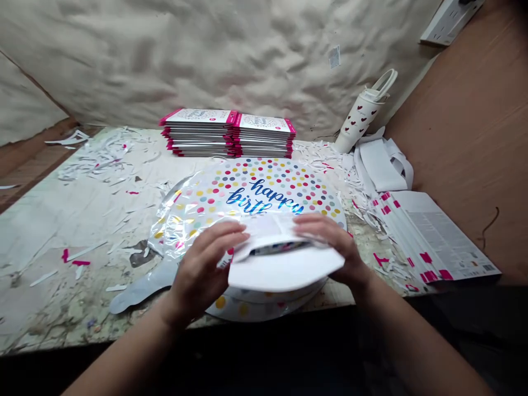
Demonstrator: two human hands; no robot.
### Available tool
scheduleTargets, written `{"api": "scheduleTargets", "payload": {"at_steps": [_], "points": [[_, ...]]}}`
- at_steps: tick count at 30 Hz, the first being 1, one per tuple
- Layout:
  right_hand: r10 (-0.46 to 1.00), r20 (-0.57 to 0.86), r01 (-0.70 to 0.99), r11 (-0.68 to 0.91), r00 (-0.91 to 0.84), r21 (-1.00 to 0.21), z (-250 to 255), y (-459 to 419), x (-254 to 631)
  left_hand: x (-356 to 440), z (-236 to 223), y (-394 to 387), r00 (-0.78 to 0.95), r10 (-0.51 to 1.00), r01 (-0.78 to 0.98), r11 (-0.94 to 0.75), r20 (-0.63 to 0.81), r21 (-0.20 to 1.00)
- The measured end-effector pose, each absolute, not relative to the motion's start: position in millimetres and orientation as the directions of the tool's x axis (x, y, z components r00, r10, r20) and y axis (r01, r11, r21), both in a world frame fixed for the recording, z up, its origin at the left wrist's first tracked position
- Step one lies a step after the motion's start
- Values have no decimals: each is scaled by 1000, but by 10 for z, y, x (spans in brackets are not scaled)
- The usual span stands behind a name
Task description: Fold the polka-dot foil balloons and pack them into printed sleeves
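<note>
Between the left grip [205, 269] and right grip [332, 243], both closed on its edges, a white paper sleeve [284, 269] lies long axis crosswise over the lower half of a dotted foil balloon [251, 192].

The blue lettering on the foil balloon [247, 190] breaks off at "birt" — the white sleeve [284, 269], left hand [202, 269] and right hand [330, 242] cover the rest. Fine print on the 2 packet stacks [226, 132] and the printed sheets [437, 236] is too small to read — the power strip [449, 19] runs past the top edge, both forearms past the bottom.
</note>
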State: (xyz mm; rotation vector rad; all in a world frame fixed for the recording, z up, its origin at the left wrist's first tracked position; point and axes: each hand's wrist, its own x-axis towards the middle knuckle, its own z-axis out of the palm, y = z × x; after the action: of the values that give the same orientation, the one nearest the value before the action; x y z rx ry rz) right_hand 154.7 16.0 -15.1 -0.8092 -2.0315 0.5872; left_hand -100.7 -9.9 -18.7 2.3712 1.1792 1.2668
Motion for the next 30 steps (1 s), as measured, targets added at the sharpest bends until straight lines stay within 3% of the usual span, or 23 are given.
{"api": "scheduleTargets", "payload": {"at_steps": [4,7,10,13,18,23,26,28,30], "points": [[546,451,418,835,-706,-358,-509,-62,1618,-1151,-555,-336,656,644,589,-763,395,266],[487,448,453,871,-750,-189,-678,-202,1604,-1096,-683,-463,739,595,575,-801,315,163],[490,444,488,863,-750,-128,-671,-279,1594,-1017,-666,-508,768,587,569,-809,257,148],[495,380,495,862,-781,-105,-640,-306,1591,-963,-636,-504,723,656,642,-754,217,143],[503,393,504,856,-770,-110,-680,-330,1562,-921,-690,-477,723,602,592,-793,337,146],[631,212,609,776,-747,-164,-637,-298,1458,-856,-747,-428,699,647,632,-758,305,160],[649,180,630,761,-739,-155,-620,-210,1392,-789,-723,-352,700,663,645,-747,267,162],[665,187,635,747,-723,-198,-616,-115,1367,-752,-664,-270,690,687,646,-727,227,234],[718,157,656,688,-678,-311,-596,9,1352,-731,-578,-165,600,787,701,-604,145,380]]}}
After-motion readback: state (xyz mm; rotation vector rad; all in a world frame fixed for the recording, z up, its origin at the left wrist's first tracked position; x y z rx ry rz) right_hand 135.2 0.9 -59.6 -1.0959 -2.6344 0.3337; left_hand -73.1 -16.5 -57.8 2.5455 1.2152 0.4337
